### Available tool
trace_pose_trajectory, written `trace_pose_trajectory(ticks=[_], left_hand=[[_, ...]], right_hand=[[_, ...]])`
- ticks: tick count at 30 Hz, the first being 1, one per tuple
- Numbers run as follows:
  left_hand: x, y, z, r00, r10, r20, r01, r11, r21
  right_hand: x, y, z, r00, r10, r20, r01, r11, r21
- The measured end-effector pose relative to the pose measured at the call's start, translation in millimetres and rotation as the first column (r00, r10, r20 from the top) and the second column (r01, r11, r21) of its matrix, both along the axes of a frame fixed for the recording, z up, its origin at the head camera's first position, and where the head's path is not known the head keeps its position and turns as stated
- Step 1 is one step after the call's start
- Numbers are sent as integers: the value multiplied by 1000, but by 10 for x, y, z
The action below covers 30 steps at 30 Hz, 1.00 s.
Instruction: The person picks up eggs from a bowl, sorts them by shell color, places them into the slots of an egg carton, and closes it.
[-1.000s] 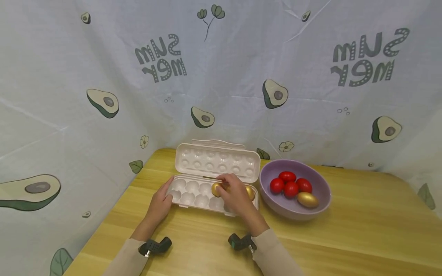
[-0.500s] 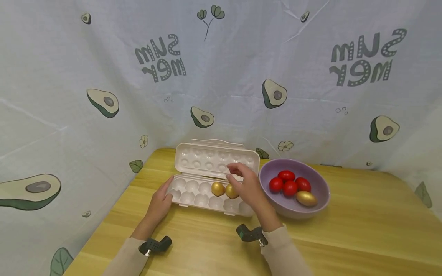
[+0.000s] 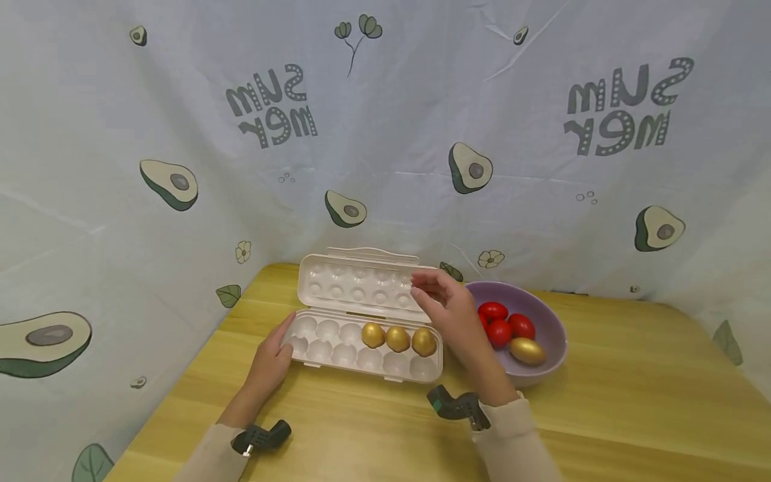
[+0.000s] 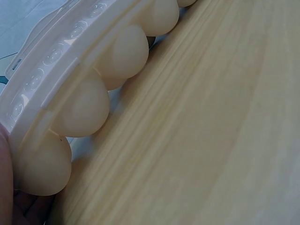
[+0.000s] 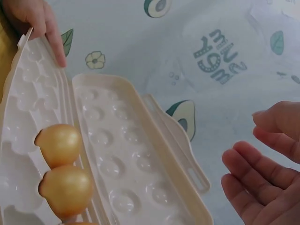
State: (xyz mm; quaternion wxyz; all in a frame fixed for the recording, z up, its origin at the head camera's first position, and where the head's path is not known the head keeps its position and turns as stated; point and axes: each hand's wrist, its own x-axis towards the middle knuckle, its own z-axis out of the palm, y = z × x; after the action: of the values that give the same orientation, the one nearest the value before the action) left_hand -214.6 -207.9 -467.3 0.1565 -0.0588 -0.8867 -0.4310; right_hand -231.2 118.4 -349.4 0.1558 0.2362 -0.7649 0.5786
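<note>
A white plastic egg carton [image 3: 337,355] lies with its lid [image 3: 337,304] folded back. Three gold eggs [image 3: 397,339] sit side by side in the back row at its right end. My left hand [image 3: 270,358] grips the carton's left end, thumb on the near side and fingers along the far side. My right hand [image 3: 452,311] is raised over the carton's right end and the bowl's left rim. Its fingers are loosely bent and hold nothing, with thumb and fingertips apart in the right wrist view. The carton's rounded cups [image 4: 84,108] show from below in the left wrist view.
A purple bowl [image 3: 551,335] stands to the carton's right, holding several red eggs [image 3: 521,326] and one gold egg [image 3: 527,351]. My right hand hides part of the bowl. A printed cloth [image 3: 385,134] hangs behind the wooden table [image 3: 638,375].
My right hand has let go of a gold egg in the carton, then lifted and drawn back to the right, uncovering all three gold eggs. My left hand keeps its hold.
</note>
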Motion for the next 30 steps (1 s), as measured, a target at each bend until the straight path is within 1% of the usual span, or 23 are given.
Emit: trace_pose_trajectory(ticks=[4, 6, 7, 9, 11, 14, 16, 21, 24, 27, 30], left_hand=[[16, -2, -5, 1000, 6, -19, -6, 1000, 11], [15, -6, -4, 1000, 6, -18, -6, 1000, 12], [13, -7, -3, 1000, 5, -16, -5, 1000, 11], [7, -13, -5, 1000, 6, -6, -6, 1000, 10], [6, -13, -3, 1000, 4, 0, -4, 1000, 15], [4, -9, -5, 1000, 2, -1, -2, 1000, 27], [-1, -1, -9, 1000, -4, -3, 4, 999, 32], [-9, 16, -27, 1000, -8, 12, 8, 1000, 28], [-6, 13, -28, 1000, -3, 11, 3, 1000, 28], [-12, 2, -26, 1000, 0, 4, 0, 1000, 27], [-19, -8, -25, 1000, 7, 7, -7, 1000, 20]], right_hand=[[28, 159, 28, 1000, -4, 30, 3, 1000, 30], [37, 242, 41, 1000, -3, 26, 2, 999, 54], [36, 283, 39, 1000, -12, 11, 11, 997, 72], [42, 356, 32, 999, -48, 0, 48, 992, 115], [40, 430, 6, 996, -83, -30, 86, 984, 156], [46, 517, -5, 990, -131, -60, 141, 966, 216], [52, 577, -3, 987, -145, -64, 156, 956, 249], [86, 743, 30, 989, -150, -15, 148, 942, 302], [84, 847, 31, 991, -132, -13, 130, 938, 321], [76, 931, 37, 990, -138, -12, 132, 916, 380], [70, 997, 51, 985, -171, 9, 147, 872, 467]])
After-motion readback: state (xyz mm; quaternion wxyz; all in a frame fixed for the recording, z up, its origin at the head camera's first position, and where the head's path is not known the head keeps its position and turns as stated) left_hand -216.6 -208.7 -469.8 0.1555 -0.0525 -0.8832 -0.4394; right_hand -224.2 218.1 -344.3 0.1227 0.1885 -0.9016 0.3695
